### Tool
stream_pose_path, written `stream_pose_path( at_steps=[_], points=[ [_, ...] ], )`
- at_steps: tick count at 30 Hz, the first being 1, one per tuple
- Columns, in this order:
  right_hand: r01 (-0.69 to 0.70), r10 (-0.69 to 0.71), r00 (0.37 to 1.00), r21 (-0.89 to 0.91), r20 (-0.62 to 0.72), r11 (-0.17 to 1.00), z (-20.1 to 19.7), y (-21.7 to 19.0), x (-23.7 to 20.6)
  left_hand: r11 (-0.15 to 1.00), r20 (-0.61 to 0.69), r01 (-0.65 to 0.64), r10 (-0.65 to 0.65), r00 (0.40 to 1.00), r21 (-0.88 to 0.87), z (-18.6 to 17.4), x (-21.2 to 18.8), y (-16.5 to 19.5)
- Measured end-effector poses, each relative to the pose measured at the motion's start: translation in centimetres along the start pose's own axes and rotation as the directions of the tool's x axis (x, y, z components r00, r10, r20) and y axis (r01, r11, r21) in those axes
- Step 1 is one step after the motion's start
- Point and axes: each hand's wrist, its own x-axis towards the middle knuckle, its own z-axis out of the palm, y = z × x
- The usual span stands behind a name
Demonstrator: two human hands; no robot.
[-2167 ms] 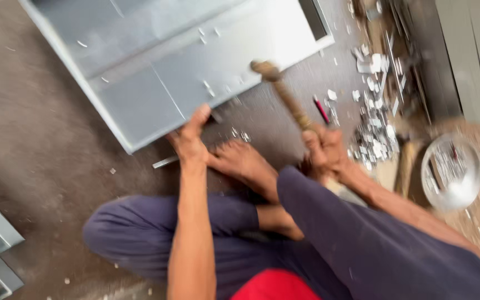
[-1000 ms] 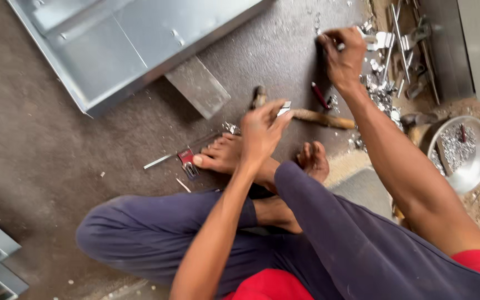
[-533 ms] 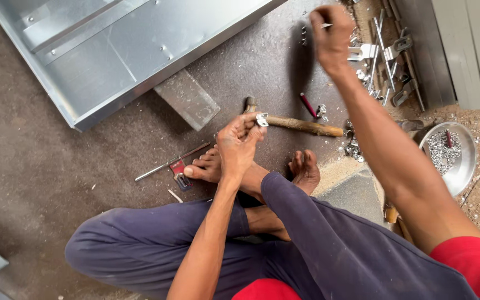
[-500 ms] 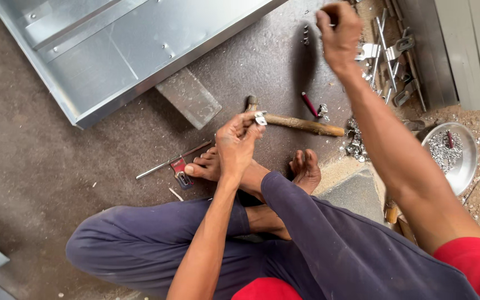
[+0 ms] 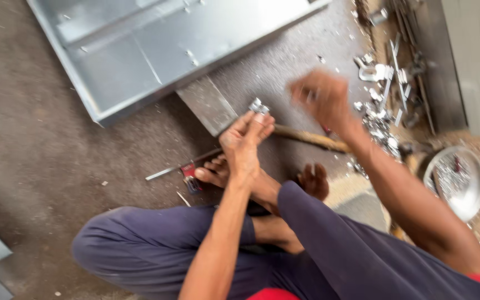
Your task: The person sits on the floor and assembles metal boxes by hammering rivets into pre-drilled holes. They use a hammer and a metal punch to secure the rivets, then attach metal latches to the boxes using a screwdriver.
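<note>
At frame centre my left hand (image 5: 244,145) pinches a small shiny metal fitting (image 5: 259,105); I'd keep it steady. My blurred right hand (image 5: 322,99), upper right, looks loosely curled; grip unclear.

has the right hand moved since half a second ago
Yes. The right hand has pulled back from the scrap metal pile toward the hammer handle.

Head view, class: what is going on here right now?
A person sits cross-legged on a concrete floor. The left hand pinches a small metal fitting at its fingertips. The right hand is raised and blurred, its grip unclear. A wooden-handled hammer lies on the floor beside a galvanised sheet-metal panel.
</note>
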Motion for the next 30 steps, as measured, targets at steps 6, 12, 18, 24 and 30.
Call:
stream_pose_path(
  at_steps=[6,12,18,24,30],
  points=[
    [-0.090,0.084,0.996,0.203,0.036,0.975,1.9,-5.9,-0.6,0.998,-0.018,0.019,-0.020,1.000,-0.055,0.6,-0.2,1.2],
    [0.027,-0.033,0.987,0.041,0.154,0.999,0.8,-6.6,-0.3,1.000,0.019,0.010,-0.010,1.000,-0.024,-0.4,-0.4,1.1],
    [-0.053,0.030,0.976,0.102,0.214,0.993,0.1,-7.3,-0.4,0.998,-0.026,-0.022,0.023,0.999,0.062,-0.5,-0.7,2.0],
    [-0.694,0.591,0.715,0.483,0.374,0.534,-1.2,-6.9,0.3,0.798,0.046,-0.178,0.185,0.982,0.576,-0.2,-1.9,4.8],
    [-0.527,0.408,0.841,0.366,0.356,0.767,-0.7,-8.8,0.3,0.456,0.323,-0.473,0.369,0.871,0.754,0.7,-3.8,6.2]
  ],
)
